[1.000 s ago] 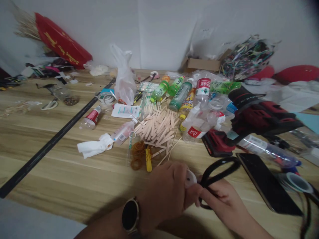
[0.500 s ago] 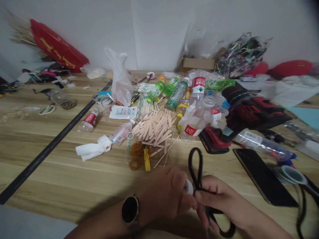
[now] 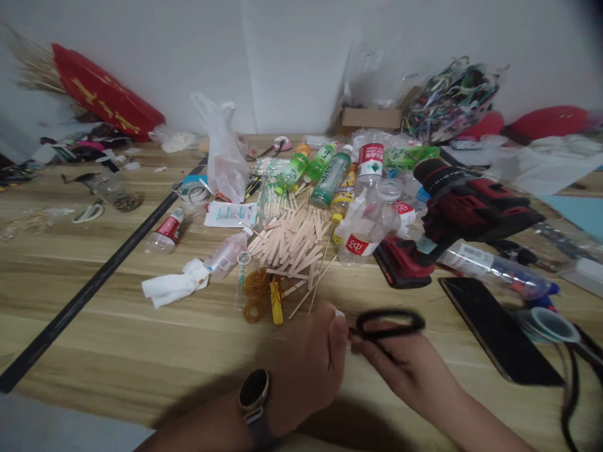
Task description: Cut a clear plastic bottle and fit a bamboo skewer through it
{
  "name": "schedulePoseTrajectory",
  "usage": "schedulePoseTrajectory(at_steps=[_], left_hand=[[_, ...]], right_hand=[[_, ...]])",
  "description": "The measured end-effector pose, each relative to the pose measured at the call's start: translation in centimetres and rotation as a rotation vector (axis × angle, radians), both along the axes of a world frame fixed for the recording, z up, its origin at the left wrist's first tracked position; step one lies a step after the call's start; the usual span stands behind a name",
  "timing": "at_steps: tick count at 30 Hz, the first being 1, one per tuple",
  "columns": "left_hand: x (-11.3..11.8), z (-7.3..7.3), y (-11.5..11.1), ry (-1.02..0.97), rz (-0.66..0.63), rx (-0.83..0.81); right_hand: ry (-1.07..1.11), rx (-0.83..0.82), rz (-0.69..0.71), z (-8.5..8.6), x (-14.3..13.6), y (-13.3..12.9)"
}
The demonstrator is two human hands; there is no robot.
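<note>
In front of me, low in the view, my left hand [image 3: 308, 361], with a watch [image 3: 254, 389] on its wrist, is closed around a small white bottle cap [image 3: 338, 313]. Only a sliver of the cap shows by the thumb. My right hand [image 3: 414, 370] grips black-handled scissors [image 3: 417, 322], one handle loop lying above the fingers. The scissors' blades point toward the left hand and are mostly hidden, so I cannot tell whether they touch the cap. Beyond the hands lie a yellow tool [image 3: 276, 302], rubber bands [image 3: 257, 282] and a pile of wooden sticks [image 3: 294, 242].
A red cordless drill [image 3: 471, 207] and a black phone [image 3: 499, 329] lie to the right. Several plastic bottles [image 3: 360, 242] crowd the table's middle. White tissue [image 3: 174, 285] and a long black strip [image 3: 94, 276] are on the left. A plastic bag [image 3: 226, 154] stands behind.
The scissors have turned, their upright loop now lying nearly flat over the right hand. My left hand has rotated, covering most of the cap. The camera has shifted slightly.
</note>
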State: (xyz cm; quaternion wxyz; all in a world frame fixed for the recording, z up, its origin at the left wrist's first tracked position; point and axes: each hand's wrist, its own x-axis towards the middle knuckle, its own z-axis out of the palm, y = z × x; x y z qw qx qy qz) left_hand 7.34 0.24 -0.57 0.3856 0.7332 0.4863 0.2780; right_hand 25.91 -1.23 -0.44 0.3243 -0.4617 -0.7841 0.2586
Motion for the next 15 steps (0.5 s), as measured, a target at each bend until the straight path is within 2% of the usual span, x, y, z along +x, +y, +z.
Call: schedulePoseTrajectory(at_steps=[2,4,6,8,10,11,13,15], left_hand=[[-0.7,0.1,0.5,-0.003,-0.142,0.154],[-1.2,0.2,1.2,-0.037,-0.292,0.245],[-1.6,0.3,1.8,-0.066,-0.373,0.277],[-1.8,0.5,2.1,-0.081,-0.423,0.274],[-1.9,0.5,2.0,-0.1,-0.41,0.224],[-2.0,0.5,1.8,-0.121,-0.353,0.166],[-2.0,0.3,1.4,-0.22,-0.158,-0.053],[-1.8,0.2,1.2,-0.428,0.036,-0.401]], right_hand=[[0.317,-0.591,0.105,0.2,0.0,0.1],[0.546,-1.037,0.199,0.2,0.1,0.2],[0.669,-1.273,0.25,-0.2,0.2,0.2],[0.701,-1.36,0.272,-0.5,0.2,0.2],[0.67,-1.287,0.228,-0.5,0.1,0.3],[0.612,-1.176,0.179,-0.3,0.0,0.3],[0.387,-0.811,0.045,0.1,-0.1,0.3],[0.094,-0.34,-0.067,0.7,0.0,0.2]])
